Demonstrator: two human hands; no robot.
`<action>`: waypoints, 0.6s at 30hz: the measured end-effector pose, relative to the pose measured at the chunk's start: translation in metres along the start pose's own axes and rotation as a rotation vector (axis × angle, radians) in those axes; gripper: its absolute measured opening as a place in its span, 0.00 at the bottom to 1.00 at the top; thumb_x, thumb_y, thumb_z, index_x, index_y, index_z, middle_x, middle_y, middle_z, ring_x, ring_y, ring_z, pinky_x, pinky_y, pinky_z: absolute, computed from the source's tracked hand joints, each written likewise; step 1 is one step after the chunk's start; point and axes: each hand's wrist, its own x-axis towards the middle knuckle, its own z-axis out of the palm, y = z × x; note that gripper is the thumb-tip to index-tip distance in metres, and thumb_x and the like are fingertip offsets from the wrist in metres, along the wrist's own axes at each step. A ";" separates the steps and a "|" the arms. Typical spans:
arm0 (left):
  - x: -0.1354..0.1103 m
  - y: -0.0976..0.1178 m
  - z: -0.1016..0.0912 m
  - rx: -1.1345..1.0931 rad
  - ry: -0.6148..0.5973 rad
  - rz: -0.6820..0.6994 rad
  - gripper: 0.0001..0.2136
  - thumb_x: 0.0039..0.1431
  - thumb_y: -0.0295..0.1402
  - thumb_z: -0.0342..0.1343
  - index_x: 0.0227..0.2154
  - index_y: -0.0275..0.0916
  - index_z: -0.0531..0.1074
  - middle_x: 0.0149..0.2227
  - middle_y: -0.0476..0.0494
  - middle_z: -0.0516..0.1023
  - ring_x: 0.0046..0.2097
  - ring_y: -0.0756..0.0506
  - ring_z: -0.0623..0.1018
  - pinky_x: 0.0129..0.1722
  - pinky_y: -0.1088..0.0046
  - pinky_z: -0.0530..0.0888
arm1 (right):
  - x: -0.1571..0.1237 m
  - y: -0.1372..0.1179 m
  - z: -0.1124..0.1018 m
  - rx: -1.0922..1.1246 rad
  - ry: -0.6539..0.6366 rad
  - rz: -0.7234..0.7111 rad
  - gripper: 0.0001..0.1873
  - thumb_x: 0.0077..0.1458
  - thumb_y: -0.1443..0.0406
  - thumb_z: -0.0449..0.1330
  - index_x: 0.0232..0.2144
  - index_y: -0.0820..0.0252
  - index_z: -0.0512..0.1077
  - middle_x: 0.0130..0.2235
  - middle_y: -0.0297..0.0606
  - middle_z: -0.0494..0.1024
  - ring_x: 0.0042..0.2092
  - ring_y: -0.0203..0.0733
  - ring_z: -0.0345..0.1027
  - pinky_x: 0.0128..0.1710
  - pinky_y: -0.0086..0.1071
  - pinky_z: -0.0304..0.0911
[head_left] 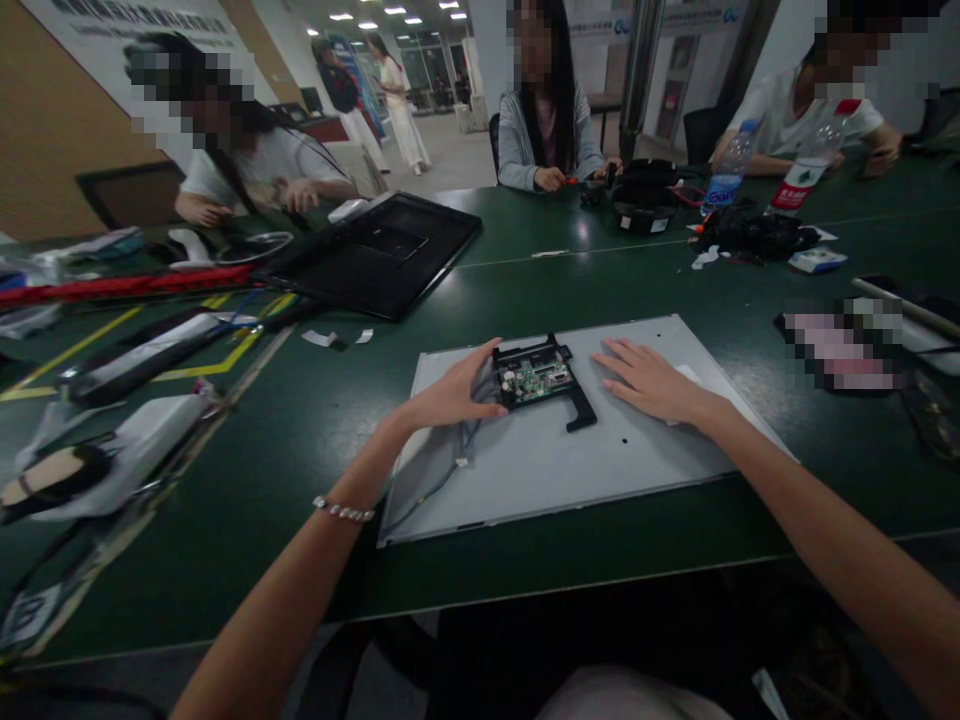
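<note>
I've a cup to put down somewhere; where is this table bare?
Bare green table lies left of the grey panel, and in the strip between panel and black casing. The panel's near half is mostly bare too. Crowded: the far right around the bottles, and the board between left hand and right hand.

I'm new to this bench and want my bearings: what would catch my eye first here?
A pale grey panel lies flat in the middle, bearing a green circuit board in a black frame. The left hand cups the frame's left end; the right hand rests flat on the panel beside it. A black monitor shell lies behind, to the left.
</note>
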 end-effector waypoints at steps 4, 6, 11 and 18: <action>0.004 0.013 0.001 -0.040 -0.033 0.053 0.51 0.50 0.48 0.62 0.69 0.40 0.37 0.70 0.32 0.43 0.69 0.31 0.52 0.66 0.48 0.52 | 0.000 0.001 0.000 0.011 0.010 -0.012 0.31 0.66 0.47 0.42 0.67 0.44 0.52 0.70 0.33 0.49 0.69 0.56 0.42 0.66 0.55 0.46; 0.005 0.018 0.004 -0.040 -0.031 0.073 0.51 0.49 0.48 0.62 0.70 0.41 0.37 0.70 0.32 0.43 0.69 0.31 0.52 0.66 0.48 0.52 | 0.000 0.001 0.001 0.013 0.011 -0.010 0.31 0.66 0.47 0.42 0.67 0.44 0.52 0.70 0.33 0.49 0.69 0.56 0.42 0.65 0.56 0.47; 0.002 0.022 0.016 -0.021 -0.013 0.064 0.50 0.51 0.48 0.61 0.69 0.40 0.37 0.70 0.31 0.46 0.68 0.30 0.53 0.65 0.48 0.54 | 0.001 0.001 -0.001 0.032 0.001 0.000 0.30 0.67 0.49 0.42 0.67 0.49 0.55 0.70 0.36 0.50 0.69 0.55 0.42 0.65 0.55 0.47; -0.001 0.025 0.024 0.018 0.045 0.093 0.47 0.53 0.47 0.60 0.69 0.41 0.41 0.68 0.31 0.52 0.66 0.29 0.57 0.65 0.45 0.54 | 0.002 -0.013 -0.014 0.177 0.054 0.016 0.32 0.67 0.50 0.42 0.68 0.50 0.49 0.68 0.39 0.57 0.68 0.52 0.48 0.66 0.53 0.49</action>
